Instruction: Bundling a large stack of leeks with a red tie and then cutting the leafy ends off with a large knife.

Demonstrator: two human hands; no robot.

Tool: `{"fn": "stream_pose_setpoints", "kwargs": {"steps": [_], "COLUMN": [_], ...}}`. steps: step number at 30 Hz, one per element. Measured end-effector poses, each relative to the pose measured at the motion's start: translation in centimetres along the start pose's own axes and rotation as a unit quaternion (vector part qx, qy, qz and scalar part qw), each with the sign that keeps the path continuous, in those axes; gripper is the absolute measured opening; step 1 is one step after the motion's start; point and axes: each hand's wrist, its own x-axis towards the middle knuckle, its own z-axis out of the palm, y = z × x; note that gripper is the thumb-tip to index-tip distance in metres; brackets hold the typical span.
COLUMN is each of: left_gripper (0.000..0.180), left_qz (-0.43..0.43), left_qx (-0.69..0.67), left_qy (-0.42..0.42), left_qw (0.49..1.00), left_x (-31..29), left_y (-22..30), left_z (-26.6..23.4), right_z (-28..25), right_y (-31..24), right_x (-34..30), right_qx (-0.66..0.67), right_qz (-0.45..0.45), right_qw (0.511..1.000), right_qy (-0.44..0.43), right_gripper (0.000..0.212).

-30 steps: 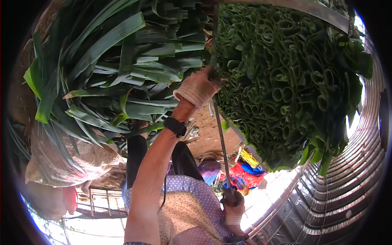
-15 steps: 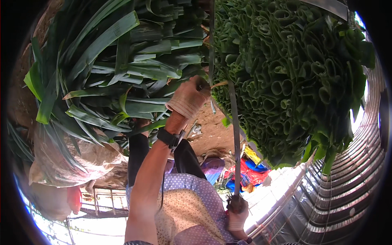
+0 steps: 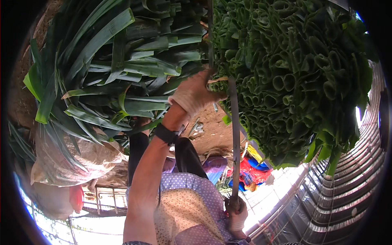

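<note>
My left hand [image 3: 197,92], in a pale glove, is open beside the gap between two heaps of long green leaves that look like large scallions or leeks. Its thumb and fingers are spread, and a thin yellowish strip [image 3: 218,79] lies between them. Left of it are strap-like leaves [image 3: 122,67]; right of it stands a big bundle of cut tubular leaves [image 3: 286,81], ends toward me. My right hand [image 3: 237,212], low down and also gloved, is closed on the lower end of a long flat blade [image 3: 235,134]. The blade runs upward along the bundle's left edge.
A dark upright bar [image 3: 210,32] separates the heaps. Brown soil [image 3: 204,134] shows below, with red and blue bags [image 3: 249,171] farther down. At left lies a whitish plastic sheet [image 3: 77,155]. A ribbed wall [image 3: 343,192] curves along the right.
My left hand has gone from a fist to spread fingers, its thumb now reaching right. The right hand and blade have barely shifted. The bundle's right side has moved slightly right.
</note>
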Motion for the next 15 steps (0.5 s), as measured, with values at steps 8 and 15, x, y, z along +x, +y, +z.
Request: {"fn": "stream_pose_setpoints", "kwargs": {"steps": [8, 15], "left_gripper": [0.024, 0.026], "left_qz": [0.031, -0.033], "left_qx": [0.044, -0.126], "left_qy": [0.005, -0.019], "left_qw": [0.999, 0.991], "left_x": [0.9, 0.5], "left_y": [-0.6, -0.9], "left_z": [0.6, 1.1], "right_z": [0.0, 0.0], "right_y": [1.4, -2.2], "right_x": [0.5, 0.7], "right_qx": [0.024, -0.108], "right_qz": [0.045, 0.012], "right_qw": [0.997, 0.984], "right_qy": [-0.057, -0.144], "right_gripper": [0.054, 0.063]}}
